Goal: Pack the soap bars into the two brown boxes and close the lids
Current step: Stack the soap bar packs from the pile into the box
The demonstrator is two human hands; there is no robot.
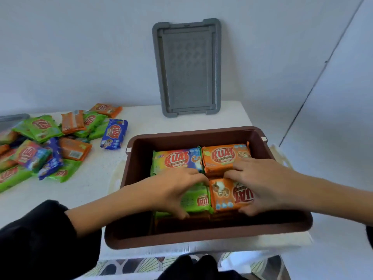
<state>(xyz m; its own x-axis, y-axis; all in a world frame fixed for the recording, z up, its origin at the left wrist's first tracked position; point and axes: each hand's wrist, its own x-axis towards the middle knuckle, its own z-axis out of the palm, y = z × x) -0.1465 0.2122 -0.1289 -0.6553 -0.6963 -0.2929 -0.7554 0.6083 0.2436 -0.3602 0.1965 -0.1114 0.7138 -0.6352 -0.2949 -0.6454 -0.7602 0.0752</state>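
A brown box (pixel 201 237) sits on the white counter (pixel 96 178) in the lower centre of the frame, its lid off and four wrapped soap bars showing on top inside it. The left hand (pixel 177 186) reaches in from the lower left out of a black sleeve (pixel 40 239) and grips the green soap bar (pixel 198 200) in the near half of the box, its fingers (pixel 193 174) curled over the far edge and the thumb hooked on the near edge. The right hand (pixel 262 182) comes in from the right and holds the orange soap bar (pixel 224 196) just beside the green one, fingers (pixel 240 168) spread across its far edge and the thumb under its near side. Behind these two lie a green and blue bar (pixel 175 159) and a second orange bar (pixel 222 156), touching each other. A loose pile of soap bars (pixel 44 144) in green, orange and blue wrappers covers the counter at the left of the frame, with one blue bar (pixel 114 134) lying at its right edge. A grey lid (pixel 186 67) stands upright against the wall at top centre.
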